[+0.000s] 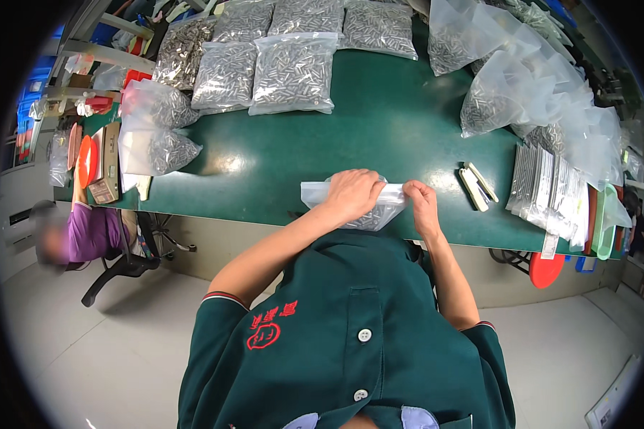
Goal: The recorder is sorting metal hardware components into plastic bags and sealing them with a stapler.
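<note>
A clear plastic bag [385,217] of small metal pins lies at the near edge of the green table, close against my shirt. Its top is folded into a flat whitish strip. My left hand [352,193] grips this strip near its middle, fingers pressed together over it, and hides part of the bag. At the strip's right end, my right hand [421,203] pinches the plastic between thumb and fingers. To the right of that hand, apart from it, lies a cream-coloured stapler [477,186] with its arms spread.
Filled bags [293,75] stand in rows along the far side. Loosely gathered bags [504,93] crowd the far right, near a stack of flat packets [545,187]. At left are more bags [170,151] and a scale [106,164]; a person in purple [96,232] sits beyond.
</note>
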Available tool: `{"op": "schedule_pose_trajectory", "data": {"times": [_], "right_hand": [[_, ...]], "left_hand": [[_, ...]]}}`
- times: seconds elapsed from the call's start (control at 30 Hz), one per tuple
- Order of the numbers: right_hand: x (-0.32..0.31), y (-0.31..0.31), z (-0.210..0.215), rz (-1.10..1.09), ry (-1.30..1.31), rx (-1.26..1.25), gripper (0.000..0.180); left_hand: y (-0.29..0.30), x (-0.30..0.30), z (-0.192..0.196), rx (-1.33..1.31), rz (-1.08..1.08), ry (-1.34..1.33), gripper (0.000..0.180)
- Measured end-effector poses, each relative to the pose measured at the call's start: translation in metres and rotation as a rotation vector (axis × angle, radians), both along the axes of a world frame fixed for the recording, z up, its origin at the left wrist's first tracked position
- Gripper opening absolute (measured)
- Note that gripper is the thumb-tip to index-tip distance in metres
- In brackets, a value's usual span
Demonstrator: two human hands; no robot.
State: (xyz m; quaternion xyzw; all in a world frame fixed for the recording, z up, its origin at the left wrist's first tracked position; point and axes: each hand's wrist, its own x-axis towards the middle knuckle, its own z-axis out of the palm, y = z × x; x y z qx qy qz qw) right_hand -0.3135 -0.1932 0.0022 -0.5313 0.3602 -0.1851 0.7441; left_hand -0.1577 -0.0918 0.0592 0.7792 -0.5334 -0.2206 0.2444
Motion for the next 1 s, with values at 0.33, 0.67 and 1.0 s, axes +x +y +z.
{"op": "schedule_pose_trajectory", "data": {"times": [0.33, 0.67, 1.0], "right_hand": [[-0.023, -0.032, 0.033, 0.239, 0.268, -0.342, 0.027], [-0.102, -0.108, -0.029, 0.028, 1.010, -1.348, 0.069], [-0.012, -0.075, 0.061, -0.424, -0.181, 0.091, 0.050]], "left_hand": [[-0.003, 0.003, -0.005, 0.133, 0.038, 0.279, 0.022], [0.000, 0.007, 0.002, 0.117, 0.043, 0.404, 0.021], [0.002, 0.010, 0.004, 0.015, -0.037, 0.581, 0.025]]}}
